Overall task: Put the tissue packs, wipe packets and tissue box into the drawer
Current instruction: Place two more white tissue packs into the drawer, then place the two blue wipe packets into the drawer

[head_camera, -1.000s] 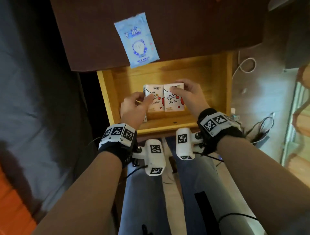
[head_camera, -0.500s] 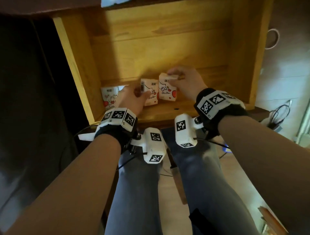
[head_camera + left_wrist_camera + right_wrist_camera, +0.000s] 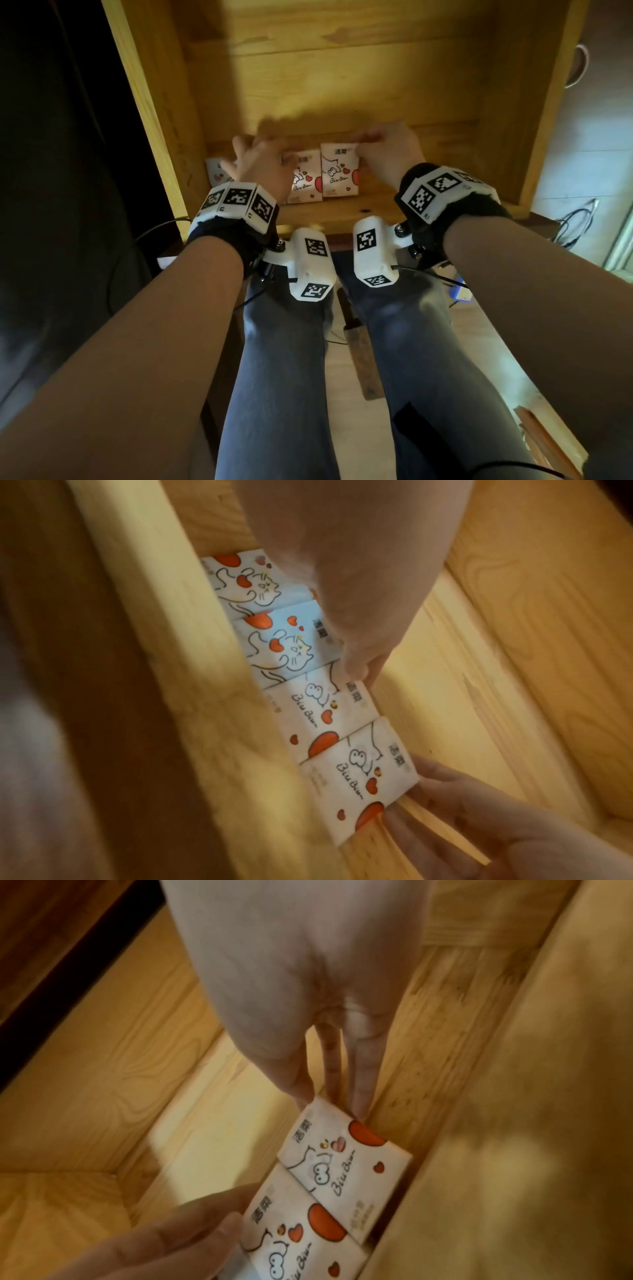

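The wooden drawer [image 3: 154,102] stands pulled out. Several white tissue packs with red hearts lie in a row along its front wall [image 3: 205,696]. My left hand [image 3: 263,164] has straight fingertips [image 3: 356,666] on the far edge of a middle pack [image 3: 305,181]. My right hand [image 3: 387,150] touches the far corner of the rightmost pack [image 3: 339,171] with straight fingers [image 3: 359,1093]. Another pack [image 3: 215,171] peeks out left of my left hand. The left wrist view shows the two left packs [image 3: 284,642] beside the others. No wipe packets or tissue box are in view.
The drawer floor [image 3: 342,85] beyond the packs is bare wood up to its back wall. My legs in jeans [image 3: 284,377] are under the drawer front. Cables [image 3: 575,219] and a blue item [image 3: 460,294] lie on the floor at the right.
Both hands have lowered their two packs onto the drawer floor by the front wall and loosened their hold. The view has dropped closer to the drawer, so the blue wipe packet has left the frame.
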A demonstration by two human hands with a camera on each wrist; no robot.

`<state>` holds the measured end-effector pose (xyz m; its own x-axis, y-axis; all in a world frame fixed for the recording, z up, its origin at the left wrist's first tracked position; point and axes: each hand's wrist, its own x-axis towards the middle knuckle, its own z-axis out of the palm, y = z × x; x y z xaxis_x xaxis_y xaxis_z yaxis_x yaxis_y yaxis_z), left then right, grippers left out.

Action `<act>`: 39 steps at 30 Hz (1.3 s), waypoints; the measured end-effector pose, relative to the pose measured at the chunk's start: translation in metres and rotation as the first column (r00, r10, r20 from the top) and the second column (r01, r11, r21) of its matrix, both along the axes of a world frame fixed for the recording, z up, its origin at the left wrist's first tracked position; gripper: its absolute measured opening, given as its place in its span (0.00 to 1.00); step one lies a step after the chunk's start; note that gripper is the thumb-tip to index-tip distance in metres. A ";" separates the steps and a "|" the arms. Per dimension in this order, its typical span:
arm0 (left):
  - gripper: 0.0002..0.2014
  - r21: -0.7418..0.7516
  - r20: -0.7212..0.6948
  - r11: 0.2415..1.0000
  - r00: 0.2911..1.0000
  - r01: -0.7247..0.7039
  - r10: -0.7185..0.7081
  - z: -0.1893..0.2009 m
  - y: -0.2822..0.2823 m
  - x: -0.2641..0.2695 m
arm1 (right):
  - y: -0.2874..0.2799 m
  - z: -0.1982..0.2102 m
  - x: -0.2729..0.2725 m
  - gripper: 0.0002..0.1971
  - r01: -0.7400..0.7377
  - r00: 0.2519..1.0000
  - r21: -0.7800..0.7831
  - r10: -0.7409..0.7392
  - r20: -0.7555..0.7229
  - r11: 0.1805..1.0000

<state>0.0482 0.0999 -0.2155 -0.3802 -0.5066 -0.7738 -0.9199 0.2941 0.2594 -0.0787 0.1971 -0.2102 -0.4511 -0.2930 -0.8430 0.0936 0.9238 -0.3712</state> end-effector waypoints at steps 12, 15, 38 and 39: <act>0.23 0.177 -0.032 0.983 0.997 -0.057 0.064 0.003 -0.011 0.012 | -0.004 -0.001 0.003 0.14 0.069 0.983 0.068 -0.080 0.164 0.995; 0.24 0.240 -0.067 0.957 0.980 -0.164 0.185 0.019 -0.009 0.014 | -0.004 0.008 0.002 0.17 0.092 0.972 0.072 -0.105 0.211 0.993; 0.19 0.091 -0.589 0.769 0.588 -0.633 0.554 0.132 -0.071 -0.048 | -0.088 0.116 -0.060 0.07 0.036 0.958 -0.554 -0.187 -0.219 0.832; 0.21 0.078 -0.582 0.777 0.604 -0.625 0.545 0.126 -0.075 -0.051 | -0.093 0.113 -0.061 0.09 0.031 0.960 -0.549 -0.179 -0.217 0.835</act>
<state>-0.0023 0.0247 -0.0891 -0.2959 -0.8451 -0.4452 -0.6113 -0.1906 0.7681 -0.1399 0.1042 -0.0975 -0.6775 -0.6027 -0.4216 0.0152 0.5615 -0.8273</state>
